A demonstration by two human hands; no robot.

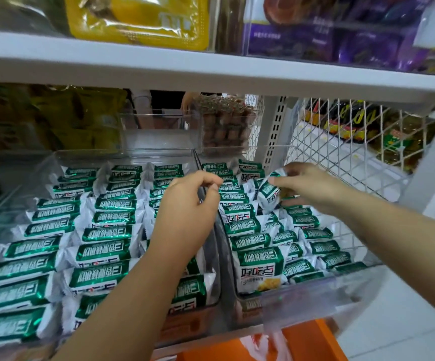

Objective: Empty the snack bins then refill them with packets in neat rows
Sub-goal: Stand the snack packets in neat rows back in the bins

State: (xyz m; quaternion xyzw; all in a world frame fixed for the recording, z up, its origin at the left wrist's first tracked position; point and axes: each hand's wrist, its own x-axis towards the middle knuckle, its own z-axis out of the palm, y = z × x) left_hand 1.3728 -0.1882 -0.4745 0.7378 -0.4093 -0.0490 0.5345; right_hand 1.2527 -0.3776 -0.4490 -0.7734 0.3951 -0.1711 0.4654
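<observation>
A white metal shelf (211,71) overhangs the right clear plastic bin (315,291). This bin and its left neighbour (86,156) hold rows of green-and-white foil snack packets (101,254), long axes crosswise. The left hand (189,207) hovers over the bin's left wall, grip curled and empty. At its rear the right hand (312,186) pinches one tilted packet (268,195), long axis pointing up and rearward.
</observation>
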